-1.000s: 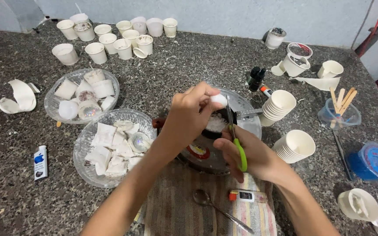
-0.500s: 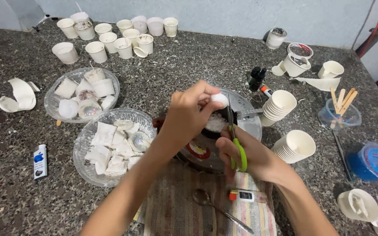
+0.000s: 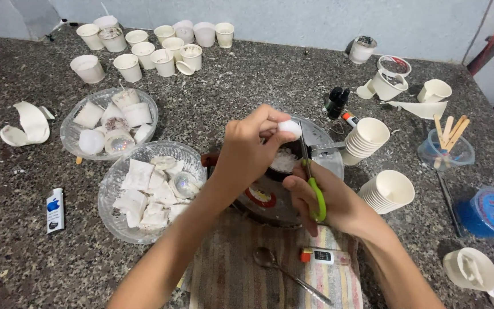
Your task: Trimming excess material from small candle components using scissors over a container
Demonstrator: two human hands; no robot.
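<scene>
Over the granite counter (image 3: pixel 247 86), we are pinching a small white ball (image 3: pixel 289 128) in our left hand (image 3: pixel 247 151) while our right hand (image 3: pixel 321 197), gripping green-handled scissors (image 3: pixel 314 186), is trimming it above the pan (image 3: pixel 321 137); steady blades seem needed.

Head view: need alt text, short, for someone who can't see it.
Over a dark pan on a speckled stone counter, the left hand pinches a small white lump while the right hand holds green-handled scissors beside it. Glass bowls of white pieces sit left, stacked paper cups right.
</scene>
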